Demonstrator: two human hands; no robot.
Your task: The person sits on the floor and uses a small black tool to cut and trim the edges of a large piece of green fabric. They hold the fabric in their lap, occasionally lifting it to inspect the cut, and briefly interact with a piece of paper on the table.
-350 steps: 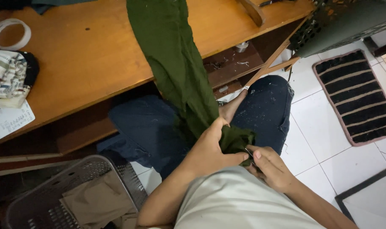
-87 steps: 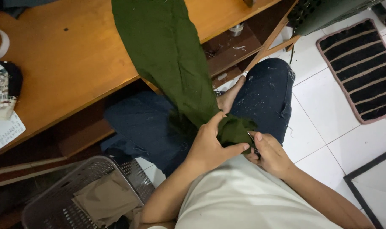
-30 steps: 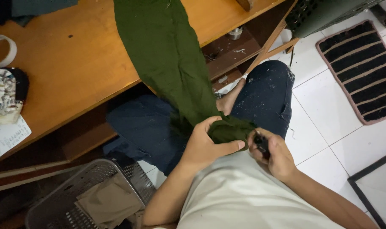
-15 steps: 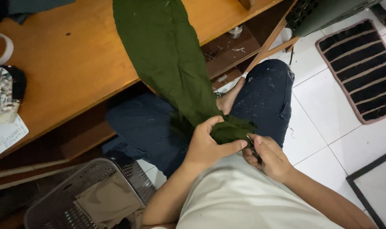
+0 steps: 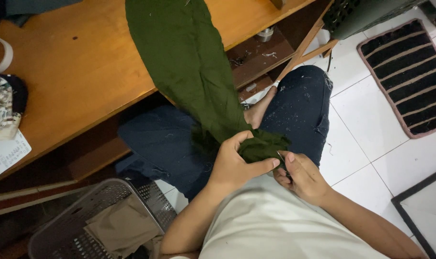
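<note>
A long dark green cloth hangs from the low wooden table down into my lap. My left hand grips the bunched lower end of the cloth, thumb and fingers closed around it. My right hand sits just to the right, fingers pinched at the edge of the same bunched cloth; whether it holds a small tool is hidden. My legs in dark blue jeans are folded under the table.
A grey plastic basket with tan cloth inside stands at lower left. A tape roll, a patterned pouch and a paper sheet lie on the table's left side. A striped mat lies on the white tiled floor at right.
Both hands stay on the bunched end of the green cloth. My right hand's fingers have shifted slightly at the cloth's edge; the cloth hangs as before.
</note>
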